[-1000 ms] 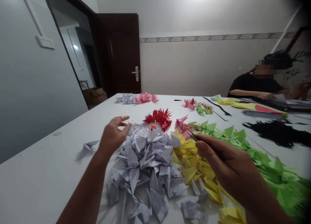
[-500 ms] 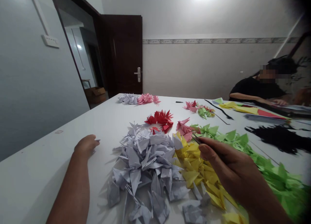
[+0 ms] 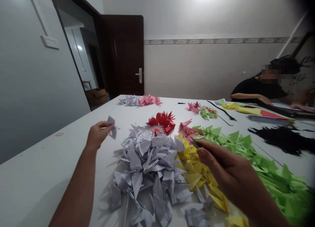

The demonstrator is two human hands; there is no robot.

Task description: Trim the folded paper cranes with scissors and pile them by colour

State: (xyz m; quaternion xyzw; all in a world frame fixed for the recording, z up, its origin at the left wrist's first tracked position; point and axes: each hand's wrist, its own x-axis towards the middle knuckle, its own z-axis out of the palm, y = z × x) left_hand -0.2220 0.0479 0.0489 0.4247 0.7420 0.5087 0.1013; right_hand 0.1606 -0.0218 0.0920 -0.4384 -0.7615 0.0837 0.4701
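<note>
My left hand pinches a small white folded paper piece upright above the table, left of a big heap of white folded paper cranes. In my right hand is a slim dark pointed tool, which looks like tweezers; most of it is hidden by the fingers. Its tip points left over the yellow cranes. Green folded pieces lie beyond and beneath my right forearm. Red cranes and pink cranes sit just behind the white heap.
Far back on the white table lie more white and pink pieces, and a small mixed cluster. Black strands and coloured paper sheets are at the right. Another person leans over the table there.
My left hand has come up and to the right, bringing the white paper piece into fuller view. My right hand has shifted slightly left with the tool. The other person's hand has moved right.
</note>
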